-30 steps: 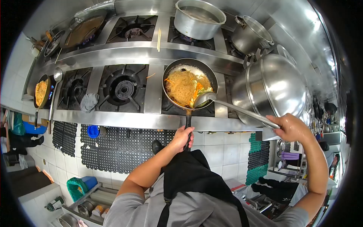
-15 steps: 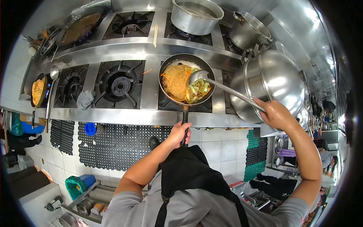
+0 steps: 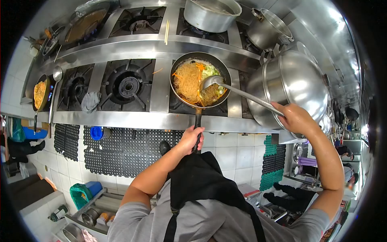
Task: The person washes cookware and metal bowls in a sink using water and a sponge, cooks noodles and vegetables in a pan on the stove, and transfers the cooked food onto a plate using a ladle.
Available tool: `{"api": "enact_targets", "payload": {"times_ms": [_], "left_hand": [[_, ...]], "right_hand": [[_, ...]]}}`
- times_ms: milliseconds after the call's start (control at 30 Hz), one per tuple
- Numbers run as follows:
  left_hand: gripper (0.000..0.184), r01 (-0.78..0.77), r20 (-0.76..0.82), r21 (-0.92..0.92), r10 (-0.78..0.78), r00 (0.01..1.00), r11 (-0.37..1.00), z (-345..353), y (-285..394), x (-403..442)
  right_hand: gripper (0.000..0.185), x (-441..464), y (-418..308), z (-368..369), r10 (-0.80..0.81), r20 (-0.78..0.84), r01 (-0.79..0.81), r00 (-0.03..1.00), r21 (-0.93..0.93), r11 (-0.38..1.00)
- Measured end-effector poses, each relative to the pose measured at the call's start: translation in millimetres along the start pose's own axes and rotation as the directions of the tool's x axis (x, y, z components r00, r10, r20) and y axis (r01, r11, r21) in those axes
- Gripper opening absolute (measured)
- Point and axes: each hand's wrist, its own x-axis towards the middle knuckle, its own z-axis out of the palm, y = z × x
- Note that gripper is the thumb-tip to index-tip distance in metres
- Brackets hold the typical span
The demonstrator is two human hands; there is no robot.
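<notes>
My left hand (image 3: 192, 139) is wrapped round the black handle of a frying pan (image 3: 176, 94), which sits over a front burner. Noodles (image 3: 187, 80) fill the pan's left side, with green vegetables (image 3: 210, 71) and orange strips at the right. My right hand (image 3: 295, 117) grips the long handle of a metal ladle (image 3: 252, 98). The ladle's bowl rests among the food right of the pan's middle, its back partly hiding the vegetables. Just beyond my right hand stands a large domed steel vessel (image 3: 300, 86).
Two pots (image 3: 211, 18) (image 3: 266, 32) stand on the back burners. A smaller pan of orange-yellow food (image 3: 40, 95) and another ladle (image 3: 57, 74) lie far left. A grey cloth (image 3: 91, 101) is near the burners. Another person's dark-clothed legs (image 3: 292, 197) show at lower right.
The ladle first moved up and left into the pan, pushing through the food, and then slightly down. Noodles now lie more to the left and vegetables to the right. My left hand keeps its hold.
</notes>
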Motion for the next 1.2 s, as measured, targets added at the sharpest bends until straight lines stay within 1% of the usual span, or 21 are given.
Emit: {"api": "enact_targets", "payload": {"times_ms": [67, 167, 233, 267, 300, 367, 400, 433, 500, 533, 567, 633, 700, 767, 800, 833, 900, 933, 967, 1067, 1200], "left_hand": [[0.020, 0.006, -0.001, -0.002, -0.006, 1.000, 1.000, 0.6, 0.9, -0.5], [0.020, 0.010, 0.004, -0.012, -0.010, 1.000, 1.000, 1.5, 2.0, -1.1], [0.019, 0.007, 0.008, -0.016, -0.007, 1.000, 1.000, 0.1, 0.2, 0.3], [0.019, 0.005, 0.012, -0.019, -0.005, 1.000, 1.000, 0.2, -0.4, 0.5], [0.019, 0.005, 0.012, -0.019, -0.005, 1.000, 1.000, 0.3, -1.0, 0.8], [0.020, -0.005, 0.009, -0.007, 0.005, 1.000, 1.000, 1.1, -0.2, 0.1], [0.020, -0.009, 0.007, -0.005, 0.009, 1.000, 1.000, 1.4, 1.1, 0.0], [0.020, -0.004, 0.006, -0.004, 0.004, 1.000, 1.000, 1.8, 0.9, -0.8], [0.020, 0.004, 0.002, 0.003, -0.004, 1.000, 1.000, 1.8, 1.7, -1.9], [0.020, 0.006, 0.003, 0.005, -0.006, 1.000, 1.000, 1.6, 1.8, -1.8], [0.021, 0.007, 0.004, 0.005, -0.007, 1.000, 1.000, 1.8, 1.9, -1.6], [0.021, 0.001, 0.003, 0.008, -0.001, 1.000, 1.000, 1.7, 1.1, -1.2], [0.021, -0.005, 0.000, 0.011, 0.005, 1.000, 1.000, 1.5, 0.3, -0.4], [0.020, 0.013, 0.001, -0.001, -0.013, 1.000, 1.000, 2.4, 0.5, -1.1], [0.020, 0.013, -0.001, 0.002, -0.013, 1.000, 1.000, 2.5, 1.2, -2.1], [0.020, 0.016, -0.001, 0.000, -0.016, 1.000, 1.000, 3.5, 2.4, -3.2], [0.020, 0.015, 0.001, 0.001, -0.015, 1.000, 1.000, 4.4, 3.7, -2.2], [0.019, 0.009, 0.011, 0.022, -0.010, 1.000, 1.000, 4.6, 2.3, -1.4], [0.019, 0.006, 0.021, 0.043, -0.006, 1.000, 0.999, 4.5, 0.4, -1.2], [0.017, 0.022, -0.006, -0.010, -0.022, 1.000, 1.000, 26.8, -13.5, -5.8], [0.018, 0.025, -0.004, 0.009, -0.024, 1.000, 1.000, 26.0, -6.5, -11.6]], "right_hand": [[0.050, -6.0, 2.0, -9.7, 0.004, -0.008, -0.004, 1.000, 0.024, 1.000], [0.049, -18.7, 5.3, -34.3, -0.024, 0.057, 0.020, 0.998, 0.071, 0.997], [0.050, -19.8, 6.7, -32.3, -0.054, 0.122, 0.030, 0.991, 0.188, 0.982], [0.051, -12.3, 14.8, -8.2, -0.142, 0.020, 0.131, 0.990, 0.281, 0.951], [0.051, -8.4, 17.3, 11.1, -0.142, 0.020, 0.131, 0.990, 0.281, 0.951], [0.051, -3.5, -3.0, 31.8, -0.040, -0.042, 0.051, 0.998, 0.312, 0.949], [0.051, -4.1, -7.5, 42.6, -0.014, -0.061, 0.031, 0.998, 0.275, 0.961], [0.051, -7.6, -12.0, 38.9, -0.016, -0.062, 0.032, 0.998, 0.277, 0.960], [0.052, -15.5, -19.0, 26.9, 0.069, 0.008, -0.066, 0.998, 0.403, 0.913], [0.053, -18.0, -8.9, 27.2, 0.021, -0.014, -0.013, 1.000, 0.448, 0.894], [0.053, -21.2, -3.0, 26.0, 0.024, -0.014, -0.015, 1.000, 0.451, 0.893], [0.052, -28.7, 2.8, 16.1, 0.010, 0.133, -0.067, 0.991, 0.435, 0.898], [0.051, -27.6, -1.9, 26.1, 0.017, 0.172, -0.087, 0.985, 0.411, 0.907], [0.051, -16.0, -2.8, 62.8, 0.014, -0.038, 0.001, 0.999, 0.369, 0.930], [0.051, -12.8, -7.2, 74.4, 0.039, -0.095, 0.000, 0.995, 0.384, 0.923], [0.051, -14.8, -12.5, 75.2, 0.039, -0.096, 0.001, 0.995, 0.386, 0.923], [0.051, -20.5, -20.4, 73.0, 0.105, -0.056, -0.066, 0.993, 0.476, 0.877], [0.052, -28.7, -21.1, 73.8, 0.106, -0.102, -0.039, 0.989, 0.511, 0.859], [0.052, -38.0, -20.5, 74.9, 0.107, -0.101, -0.040, 0.989, 0.514, 0.857], [0.051, -60.8, -19.2, 68.2, 0.189, -0.019, -0.146, 0.982, 0.558, 0.817], [0.049, -69.2, -17.2, 84.3, 0.235, -0.054, -0.145, 0.970, 0.649, 0.747]]}}
